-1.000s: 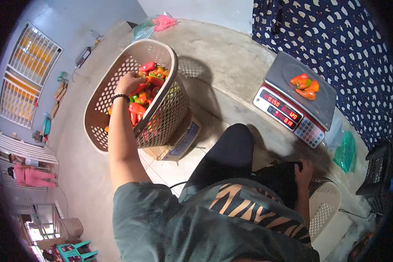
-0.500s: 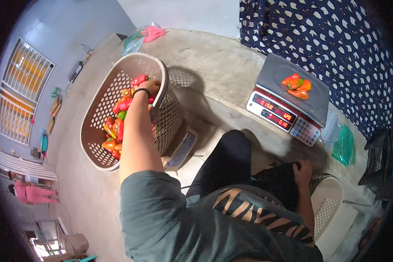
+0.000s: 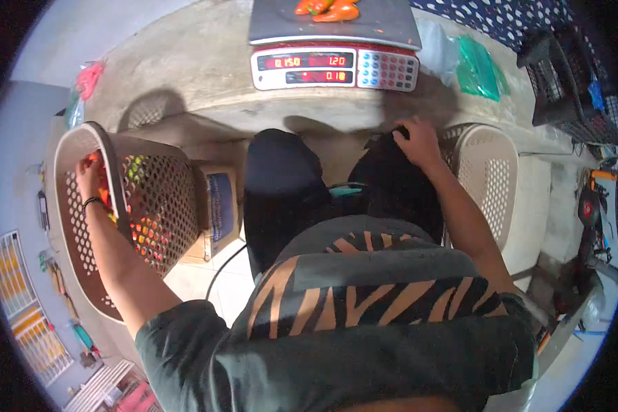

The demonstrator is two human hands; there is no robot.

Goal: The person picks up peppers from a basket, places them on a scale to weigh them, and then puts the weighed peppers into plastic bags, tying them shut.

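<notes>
Left hand [image 3: 88, 176] inside beige perforated plastic basket [image 3: 178, 180], among glossy red peppers [image 3: 104, 185]; grip hidden, can't tell. Could shed some if snagged on rim. Far centre, tapered orange-red peppers [image 3: 338, 12] on grey electronic scale [image 3: 276, 25]; might roll if bumped. Right hand [image 3: 419, 142] slack at black-clad knee [image 3: 381, 159].

Concrete ledge [image 3: 206, 62] with a few bits on it
Got a digital scale [image 3: 333, 69] sitting near the edge, a clear bag [image 3: 437, 51] and green plastic bag [image 3: 479, 69] just right of it, plus a pink bag [image 3: 88, 80] way over left.
</notes>
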